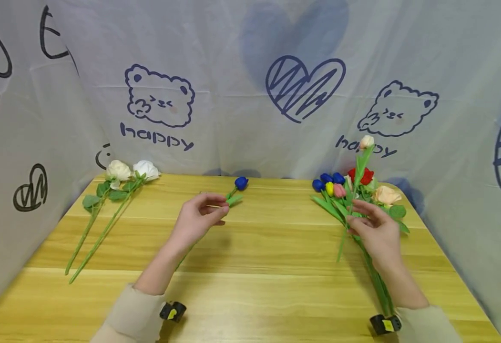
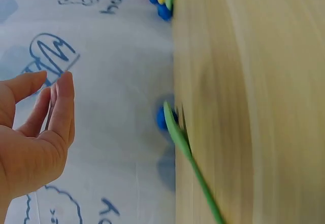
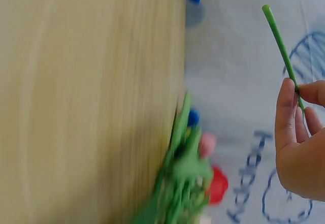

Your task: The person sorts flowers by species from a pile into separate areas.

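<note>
My right hand (image 1: 379,233) pinches the green stem of a pale pink tulip (image 1: 366,142) between thumb and fingers. It holds the flower upright, bloom at the top, over a bunch of flowers. The right wrist view shows the lower end of the stem (image 3: 278,38) sticking out past the fingertips. My left hand (image 1: 200,214) hovers over the middle of the table, fingers loosely bent and nothing between them. Beneath it lies a single blue tulip (image 1: 241,183), its stem (image 2: 200,178) partly hidden by the hand in the head view.
The bunch on the right of the wooden table (image 1: 250,295) has several blue tulips (image 1: 318,185), a yellow one, a pink one (image 1: 339,190), a red rose (image 1: 366,176) and a peach rose (image 1: 386,195). Two pale roses (image 1: 146,170) lie at left. A printed cloth (image 1: 233,133) hangs behind.
</note>
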{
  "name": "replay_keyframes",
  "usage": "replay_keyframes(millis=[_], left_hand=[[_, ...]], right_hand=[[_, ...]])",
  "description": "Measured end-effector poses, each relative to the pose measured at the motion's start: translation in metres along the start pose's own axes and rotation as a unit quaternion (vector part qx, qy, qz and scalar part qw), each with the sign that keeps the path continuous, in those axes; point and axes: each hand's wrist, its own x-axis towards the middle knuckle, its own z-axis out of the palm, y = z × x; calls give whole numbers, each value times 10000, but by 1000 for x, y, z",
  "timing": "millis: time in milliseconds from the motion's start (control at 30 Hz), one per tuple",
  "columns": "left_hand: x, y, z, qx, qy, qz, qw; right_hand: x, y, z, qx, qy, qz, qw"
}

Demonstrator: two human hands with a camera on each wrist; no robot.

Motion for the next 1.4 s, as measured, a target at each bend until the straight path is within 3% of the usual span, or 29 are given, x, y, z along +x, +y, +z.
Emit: replay_keyframes(millis=[133,367,667,933,1400], left_hand=[[4,3,23,-390,-161,63,9991],[4,-4,55,-641,-514,-113,9966],[4,-18,70,-552,-816,-259,9948],[1,-22,73,-593,-1058,-553,9911],[-1,-23,77,-300,-1141,-642,9909]], right_hand=[[0,-2,34,279,-166,-50,9995],[-3,3,83,615,-572,-98,9964],[-8,5,125,968,-710,5,9928],[-12,9,142,1068,-708,-7,9918],[-14,14,145,954,-740,51,9927]])
